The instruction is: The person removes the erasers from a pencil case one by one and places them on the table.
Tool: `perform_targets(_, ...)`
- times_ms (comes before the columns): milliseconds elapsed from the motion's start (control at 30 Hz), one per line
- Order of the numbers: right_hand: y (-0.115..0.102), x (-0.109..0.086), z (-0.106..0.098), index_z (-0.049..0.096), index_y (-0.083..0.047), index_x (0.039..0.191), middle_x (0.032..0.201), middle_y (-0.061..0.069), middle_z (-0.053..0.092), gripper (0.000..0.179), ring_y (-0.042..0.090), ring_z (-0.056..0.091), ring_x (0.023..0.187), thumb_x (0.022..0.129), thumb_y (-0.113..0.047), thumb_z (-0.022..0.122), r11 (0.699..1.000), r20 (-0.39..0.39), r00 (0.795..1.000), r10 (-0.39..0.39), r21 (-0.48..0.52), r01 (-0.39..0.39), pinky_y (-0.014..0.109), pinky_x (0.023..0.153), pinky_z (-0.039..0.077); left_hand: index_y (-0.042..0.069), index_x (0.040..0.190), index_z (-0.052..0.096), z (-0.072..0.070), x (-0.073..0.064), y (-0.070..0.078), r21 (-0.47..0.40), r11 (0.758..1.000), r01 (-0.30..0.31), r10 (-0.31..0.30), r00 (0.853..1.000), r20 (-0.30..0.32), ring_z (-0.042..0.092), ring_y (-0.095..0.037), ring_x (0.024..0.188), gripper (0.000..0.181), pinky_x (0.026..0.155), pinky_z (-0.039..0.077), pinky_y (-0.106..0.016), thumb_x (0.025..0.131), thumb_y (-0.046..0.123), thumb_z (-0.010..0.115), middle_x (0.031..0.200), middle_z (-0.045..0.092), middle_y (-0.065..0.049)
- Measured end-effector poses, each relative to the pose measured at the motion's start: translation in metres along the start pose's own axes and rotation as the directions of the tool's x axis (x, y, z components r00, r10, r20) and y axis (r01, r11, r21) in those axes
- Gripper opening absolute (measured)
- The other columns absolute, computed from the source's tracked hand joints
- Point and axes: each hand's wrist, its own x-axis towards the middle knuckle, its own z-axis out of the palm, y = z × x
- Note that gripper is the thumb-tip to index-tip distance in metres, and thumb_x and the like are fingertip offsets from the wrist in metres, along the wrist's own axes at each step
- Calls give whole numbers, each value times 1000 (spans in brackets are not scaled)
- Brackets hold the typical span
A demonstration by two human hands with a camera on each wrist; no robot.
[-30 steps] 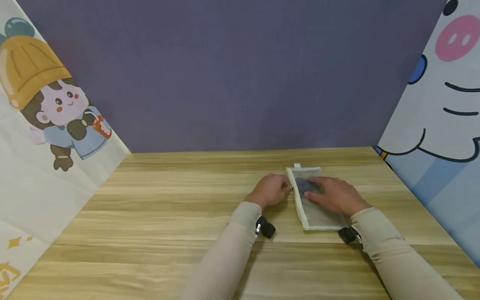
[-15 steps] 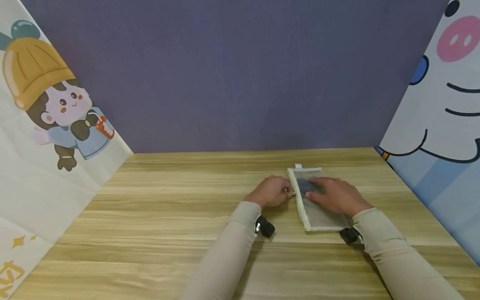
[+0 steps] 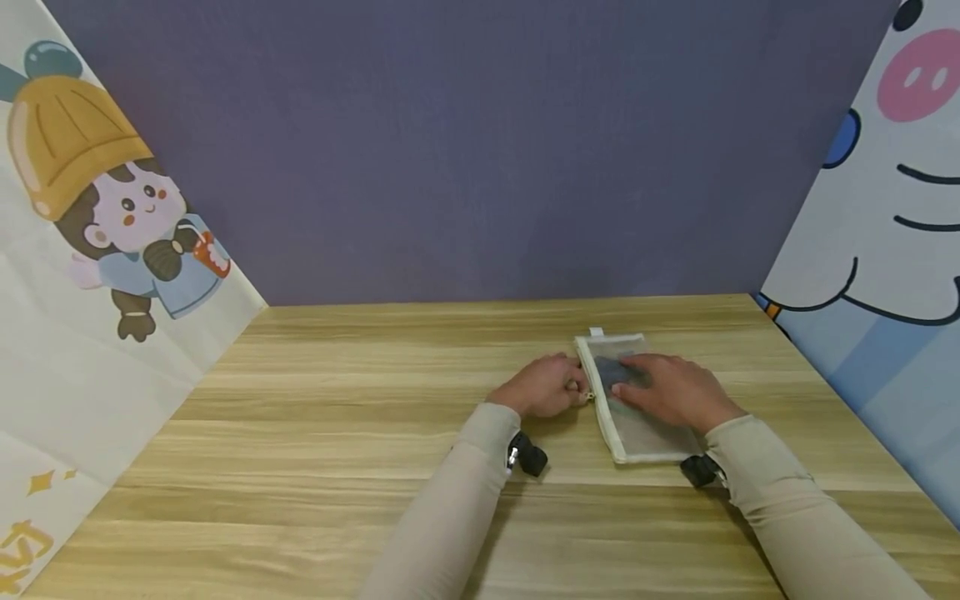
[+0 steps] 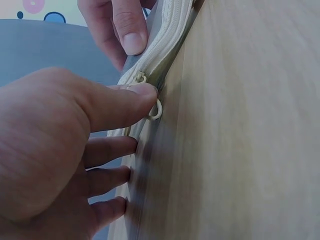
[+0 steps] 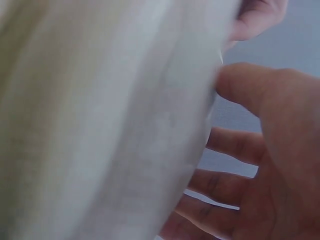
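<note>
A flat mesh zip pouch with cream edging lies on the wooden table, its zipper edge facing left. Through the mesh shows a dark bluish-grey flat thing. My left hand is at that zipper edge. Its thumb and index finger pinch the zipper pull, as the left wrist view shows, while the other fingers lie along the edge. My right hand rests on top of the pouch with thumb and fingers spread, over the dark thing. Close up in the right wrist view, the pouch is blurred and covers some fingertips.
A small white tag sticks out at the pouch's far end. The wooden table ends at a purple-grey back panel. Printed cartoon panels stand at the left and right.
My left hand has slid the zipper pull a short way along the pouch's edge toward the near end. The right hand stays in place on the pouch.
</note>
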Motion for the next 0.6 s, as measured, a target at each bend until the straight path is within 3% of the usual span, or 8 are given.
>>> perform_targets(167, 2, 0, 0, 49, -11, 135, 129, 21, 51, 64, 42, 54, 105, 87, -54, 53, 1000, -2, 1000, -6, -9, 6, 55, 74, 44, 26, 85, 65, -1, -1, 2, -17, 1000, -1, 1, 1000, 25, 45, -16, 119, 10, 102, 31, -34, 91, 31, 59, 110, 54, 7)
perform_targets(300, 2, 1, 0, 48, -12, 135, 129, 22, 51, 64, 42, 54, 105, 88, -55, 52, 1000, -4, 1000, -8, -17, 8, 56, 74, 43, 25, 80, 63, 4, 0, 1, -54, 998, 11, -11, 1000, -3, 43, -16, 120, 11, 104, 27, -40, 89, 30, 60, 116, 53, 7)
perform_targets(433, 3, 1, 1, 48, -17, 136, 128, 19, 53, 60, 41, 55, 105, 88, -53, 52, 999, -24, 999, -33, -16, 32, 56, 74, 43, 23, 74, 60, 10, 2, 1, -146, 988, 54, -60, 997, -38, 37, -21, 129, 12, 107, 21, -47, 86, 24, 60, 131, 51, 1)
perform_targets(600, 7, 0, 0, 48, -26, 136, 131, 15, 51, 53, 40, 53, 109, 88, -50, 55, 995, -12, 995, -96, -4, 95, 57, 77, 43, 21, 72, 58, 10, 1, 2, -197, 972, 126, -139, 989, -50, 31, -23, 133, 14, 108, 19, -42, 85, 22, 60, 137, 46, -4)
